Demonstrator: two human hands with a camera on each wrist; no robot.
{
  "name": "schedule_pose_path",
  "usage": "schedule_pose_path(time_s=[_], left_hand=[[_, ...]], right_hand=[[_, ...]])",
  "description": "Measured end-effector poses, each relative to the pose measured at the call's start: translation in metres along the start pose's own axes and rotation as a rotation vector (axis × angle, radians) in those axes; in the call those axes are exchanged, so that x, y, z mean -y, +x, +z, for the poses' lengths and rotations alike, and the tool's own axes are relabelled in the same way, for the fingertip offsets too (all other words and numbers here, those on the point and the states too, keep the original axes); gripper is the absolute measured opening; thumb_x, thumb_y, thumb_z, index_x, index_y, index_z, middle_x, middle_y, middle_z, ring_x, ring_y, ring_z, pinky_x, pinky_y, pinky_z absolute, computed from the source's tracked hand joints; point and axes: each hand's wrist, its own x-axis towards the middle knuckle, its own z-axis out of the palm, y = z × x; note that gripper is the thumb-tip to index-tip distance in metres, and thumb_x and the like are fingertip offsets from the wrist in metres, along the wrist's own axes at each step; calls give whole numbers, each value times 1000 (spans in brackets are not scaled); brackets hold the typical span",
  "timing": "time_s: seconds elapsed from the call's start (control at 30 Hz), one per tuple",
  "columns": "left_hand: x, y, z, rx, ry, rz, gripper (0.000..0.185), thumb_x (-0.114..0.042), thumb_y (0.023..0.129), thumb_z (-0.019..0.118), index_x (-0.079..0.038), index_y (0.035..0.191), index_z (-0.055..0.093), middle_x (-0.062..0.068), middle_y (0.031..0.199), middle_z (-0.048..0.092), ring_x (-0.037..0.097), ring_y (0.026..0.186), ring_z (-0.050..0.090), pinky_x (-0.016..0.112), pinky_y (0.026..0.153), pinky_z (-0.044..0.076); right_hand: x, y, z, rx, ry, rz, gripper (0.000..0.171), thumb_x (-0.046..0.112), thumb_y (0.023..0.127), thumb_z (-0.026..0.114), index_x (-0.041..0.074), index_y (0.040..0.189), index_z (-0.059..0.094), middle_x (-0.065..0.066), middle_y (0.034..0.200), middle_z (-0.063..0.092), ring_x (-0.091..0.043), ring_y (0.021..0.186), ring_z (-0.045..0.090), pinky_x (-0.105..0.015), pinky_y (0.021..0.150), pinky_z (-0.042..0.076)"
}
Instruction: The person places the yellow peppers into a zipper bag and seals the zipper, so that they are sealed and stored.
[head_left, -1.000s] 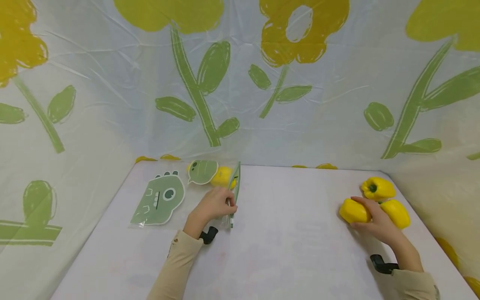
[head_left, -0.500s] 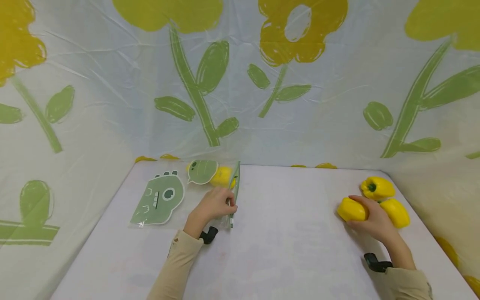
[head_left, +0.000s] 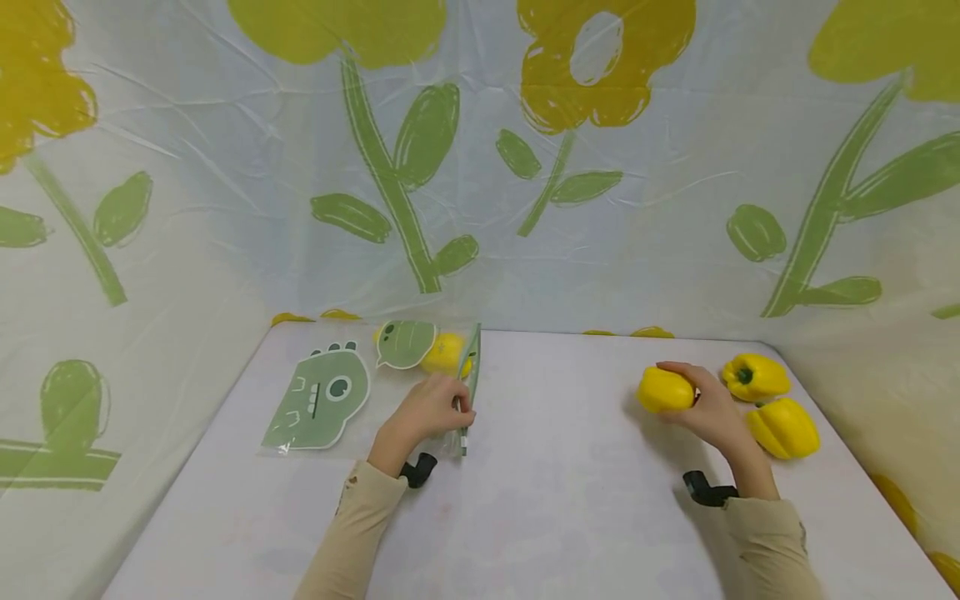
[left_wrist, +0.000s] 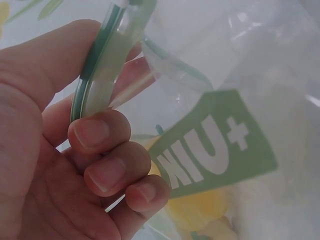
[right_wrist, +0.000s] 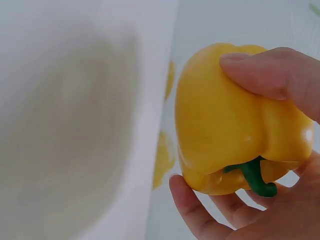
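Left hand (head_left: 431, 410): grip closed, pinching the green zip edge of a clear plastic bag (head_left: 390, 375) lying toward the far left corner of the worktop (head_left: 540, 467); one yellow pepper inside the bag (head_left: 444, 352).
Right hand (head_left: 708, 408): grip closed around a yellow bell pepper (head_left: 664, 389), held above the worktop right of centre, stem down toward the palm.
Two more yellow peppers (head_left: 772, 404): lying near the right edge, just beside the right hand.

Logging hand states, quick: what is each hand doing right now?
Left hand: closed, its grip pinching the clear zip bag by its open rim.
Right hand: closed around a yellow bell pepper, lifted off the table.
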Motion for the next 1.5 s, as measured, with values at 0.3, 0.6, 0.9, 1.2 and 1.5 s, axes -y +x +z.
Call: schedule_pose_path(time_s=[0.3,0.6,0.9,1.2,1.5], left_hand=[[-2,0,-1,1,-18,-2,21,-18,81,75,-20,63,65,-7,66,55,11,59,49,27,54,41],[-1,-1,-2,-9,-30,-8,21,-17,80,75,-20,62,65,-7,68,56,11,59,48,26,54,40],[0,0,-4,-2,-31,-18,22,-17,80,76,-20,62,65,-7,67,56,11,59,49,26,54,40],[1,1,-3,-9,-20,-2,20,-16,79,76,-19,63,66,-7,66,56,10,57,48,26,54,42],[0,1,-2,-16,-18,13,15,-15,79,76,-15,66,68,-7,63,57,11,58,50,26,55,44]], right_hand=[[44,28,21,-2,161,28,79,6,74,82,11,145,47,-20,143,45,-38,116,47,-55,92,40],[90,55,58,0,295,42,79,3,73,80,10,144,46,-18,140,47,-38,112,51,-52,92,44],[126,67,114,46,348,-2,79,1,67,82,10,139,51,-15,135,52,-35,109,54,-50,92,46],[136,66,168,117,368,-59,76,-4,66,79,7,136,53,-13,134,55,-32,109,53,-52,96,43],[132,64,195,134,399,-147,72,-6,66,80,7,133,56,-10,129,57,-25,104,53,-38,86,46]])
